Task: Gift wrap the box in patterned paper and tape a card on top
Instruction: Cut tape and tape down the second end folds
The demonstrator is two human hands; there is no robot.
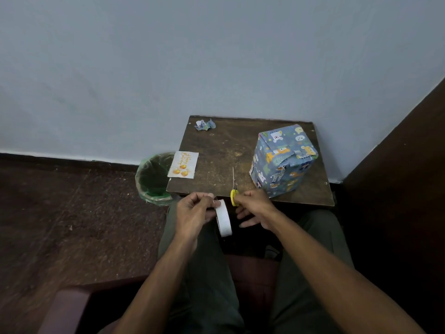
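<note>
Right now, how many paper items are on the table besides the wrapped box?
2: the birthday card overhanging the table's left edge, and a crumpled wrapping-paper scrap at the far left corner. None seem hidden.

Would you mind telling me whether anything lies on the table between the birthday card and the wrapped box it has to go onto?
Only the scissors lie between the card and the wrapped box, near the table's front edge; lifted over, the card meets nothing visible.
</note>
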